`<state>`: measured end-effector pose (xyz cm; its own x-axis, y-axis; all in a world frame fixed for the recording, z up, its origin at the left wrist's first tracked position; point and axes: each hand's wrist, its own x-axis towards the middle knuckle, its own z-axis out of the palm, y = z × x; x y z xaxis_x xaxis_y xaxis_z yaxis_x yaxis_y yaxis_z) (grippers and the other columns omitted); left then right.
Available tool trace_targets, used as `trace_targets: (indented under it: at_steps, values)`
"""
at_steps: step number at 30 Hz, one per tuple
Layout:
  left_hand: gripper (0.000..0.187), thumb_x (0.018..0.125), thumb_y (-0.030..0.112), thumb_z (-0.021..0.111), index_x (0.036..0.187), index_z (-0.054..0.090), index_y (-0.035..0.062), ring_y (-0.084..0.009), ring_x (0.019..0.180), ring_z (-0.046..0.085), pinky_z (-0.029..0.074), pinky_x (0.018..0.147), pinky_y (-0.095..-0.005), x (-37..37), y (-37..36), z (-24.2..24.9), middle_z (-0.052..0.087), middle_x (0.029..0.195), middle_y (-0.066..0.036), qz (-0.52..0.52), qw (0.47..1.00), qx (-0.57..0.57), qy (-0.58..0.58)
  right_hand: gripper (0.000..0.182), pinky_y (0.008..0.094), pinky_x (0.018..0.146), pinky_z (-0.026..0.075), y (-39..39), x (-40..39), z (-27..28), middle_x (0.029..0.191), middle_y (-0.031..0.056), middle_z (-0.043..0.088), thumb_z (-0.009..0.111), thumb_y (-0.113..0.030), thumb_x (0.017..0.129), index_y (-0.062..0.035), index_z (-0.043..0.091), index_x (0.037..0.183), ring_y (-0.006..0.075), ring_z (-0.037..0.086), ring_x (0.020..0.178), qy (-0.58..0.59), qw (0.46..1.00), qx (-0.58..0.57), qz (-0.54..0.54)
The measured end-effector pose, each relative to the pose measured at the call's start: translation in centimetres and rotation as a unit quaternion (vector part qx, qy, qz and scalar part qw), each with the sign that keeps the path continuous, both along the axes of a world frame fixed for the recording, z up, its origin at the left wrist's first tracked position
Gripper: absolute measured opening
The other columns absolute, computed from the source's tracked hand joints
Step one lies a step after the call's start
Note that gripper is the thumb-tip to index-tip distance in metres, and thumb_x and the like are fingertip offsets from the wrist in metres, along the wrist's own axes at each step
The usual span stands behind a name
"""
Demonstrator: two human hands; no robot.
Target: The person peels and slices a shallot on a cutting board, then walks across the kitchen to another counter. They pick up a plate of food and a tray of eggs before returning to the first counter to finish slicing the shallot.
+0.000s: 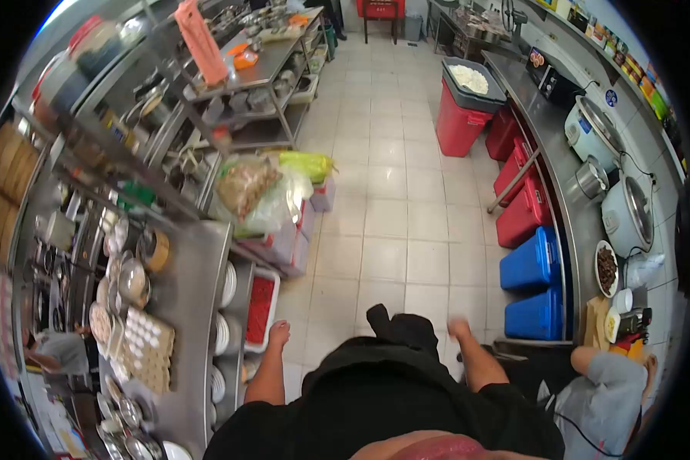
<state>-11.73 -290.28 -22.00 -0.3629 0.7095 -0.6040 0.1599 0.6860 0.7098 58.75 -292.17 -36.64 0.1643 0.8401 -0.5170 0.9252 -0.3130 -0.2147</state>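
My left hand (279, 334) hangs low beside the left counter, next to a white tray of red items (261, 307) on a lower shelf. Its fingers look curled, and nothing shows in them. On the other side, my right hand (458, 328) hangs over the tiled floor, left of the blue bins (530, 313). It is blurred, so its fingers cannot be made out. Both hands are well apart, one on each side of my dark clothing.
A steel counter (195, 307) with egg trays (147, 349) and dishes runs along the left. Bagged food (247, 190) sits ahead of it. Red bins (523, 218) stand under the right counter (548, 138). A person in grey (602, 395) is close on the right.
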Motion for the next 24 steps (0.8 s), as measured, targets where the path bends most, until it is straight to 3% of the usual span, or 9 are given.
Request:
trace_targets:
  at_steps: [4, 9, 11, 14, 15, 16, 17, 19, 24]
  values:
    - [0.034, 0.088, 0.027, 0.06, 0.11, 0.065, 0.002, -0.0162, 0.062, 0.059, 0.048, 0.055, -0.0325, 2.3, 13.6, 3.4, 0.066, 0.082, -0.009, -0.04, 0.998, 0.035, 0.033, 0.029, 0.0459, 0.074, 0.052, -9.5, 1.4, 5.2, 0.09, 0.0182, 0.069, 0.065, -0.03, 0.073, -0.0034, 0.07, 0.082, 0.0336, 0.066, 0.085, 0.047, 0.959, -0.245, -0.133]
    - [0.03, 0.089, 0.025, 0.054, 0.107, 0.065, 0.0043, -0.0298, 0.085, 0.066, 0.051, 0.073, -0.0436, 3.8, 20.8, -2.3, 0.068, 0.09, -0.016, -0.206, 0.968, -0.046, 0.138, 0.024, 0.0475, 0.071, 0.052, 2.2, 2.6, 4.5, 0.087, 0.017, 0.069, 0.064, -0.03, 0.074, -0.0059, 0.069, 0.076, 0.0336, 0.066, 0.084, 0.113, 0.951, -0.279, -0.075]
    - [0.025, 0.088, 0.025, 0.054, 0.096, 0.066, 0.0042, -0.0346, 0.095, 0.065, 0.05, 0.08, -0.0469, 6.2, 24.0, -2.6, 0.067, 0.093, -0.02, -0.666, 0.663, -0.008, 0.343, 0.023, 0.0481, 0.07, 0.052, 10.3, 3.4, 3.1, 0.087, 0.0165, 0.069, 0.064, -0.03, 0.075, -0.0069, 0.068, 0.073, 0.0336, 0.066, 0.084, 0.128, 0.961, -0.247, -0.002]
    - [0.024, 0.086, 0.026, 0.056, 0.088, 0.065, 0.0042, -0.0356, 0.093, 0.065, 0.05, 0.08, -0.0469, 9.4, 30.7, -2.0, 0.067, 0.089, -0.019, -0.629, 0.684, 0.161, 0.333, 0.023, 0.0491, 0.068, 0.052, 27.3, 5.8, -3.5, 0.085, 0.0158, 0.069, 0.063, -0.029, 0.076, -0.0084, 0.068, 0.069, 0.0335, 0.066, 0.083, 0.061, 0.954, -0.107, 0.273]
    - [0.026, 0.086, 0.027, 0.055, 0.093, 0.066, 0.0048, -0.0336, 0.091, 0.066, 0.05, 0.08, -0.0449, 9.8, 33.5, -2.2, 0.068, 0.09, -0.019, -0.564, 0.769, 0.078, 0.291, 0.023, 0.0494, 0.068, 0.051, 33.9, 6.6, -6.4, 0.085, 0.0156, 0.069, 0.063, -0.029, 0.076, -0.0089, 0.068, 0.067, 0.0335, 0.066, 0.083, -0.007, 0.923, -0.015, 0.385]
    - [0.028, 0.087, 0.028, 0.055, 0.097, 0.067, 0.0055, -0.0316, 0.088, 0.067, 0.051, 0.079, -0.0428, 11.0, 36.8, -0.7, 0.069, 0.091, -0.018, -0.467, 0.85, 0.004, 0.245, 0.027, 0.0509, 0.07, 0.051, 41.8, 4.2, 1.8, 0.09, 0.0157, 0.069, 0.058, -0.031, 0.079, -0.0068, 0.068, 0.072, 0.0333, 0.065, 0.087, 0.063, 0.995, -0.027, 0.071]
    - [0.03, 0.087, 0.029, 0.055, 0.101, 0.068, 0.0062, -0.0296, 0.086, 0.067, 0.051, 0.079, -0.0408, 13.0, 40.5, 2.5, 0.069, 0.091, -0.018, -0.356, 0.909, -0.053, 0.212, 0.033, 0.0481, 0.079, 0.051, 48.6, 4.6, 2.8, 0.099, 0.018, 0.069, 0.055, -0.034, 0.082, -0.0044, 0.07, 0.083, 0.0348, 0.064, 0.095, 0.023, 0.991, 0.104, 0.085]
    - [0.04, 0.086, 0.03, 0.057, 0.114, 0.066, 0.0028, -0.0242, 0.08, 0.067, 0.052, 0.076, -0.0366, 14.8, 45.8, 1.8, 0.07, 0.092, -0.017, -0.222, 0.965, -0.012, 0.138, 0.042, 0.041, 0.097, 0.047, 61.4, 4.1, 13.1, 0.114, 0.0208, 0.064, 0.058, -0.029, 0.078, -0.0027, 0.067, 0.109, 0.036, 0.059, 0.111, 0.092, 0.989, 0.113, 0.022]
    - [0.044, 0.084, 0.03, 0.06, 0.12, 0.063, 0.0031, -0.0267, 0.087, 0.069, 0.053, 0.081, -0.0373, 16.3, 60.5, 0.9, 0.069, 0.101, -0.02, -0.184, 0.981, -0.03, 0.058, 0.035, 0.0358, 0.073, 0.054, 81.8, 1.8, 22.4, 0.095, 0.0163, 0.069, 0.062, -0.016, 0.083, 0.0009, 0.064, 0.114, 0.0236, 0.067, 0.08, 0.228, 0.94, 0.211, -0.14]
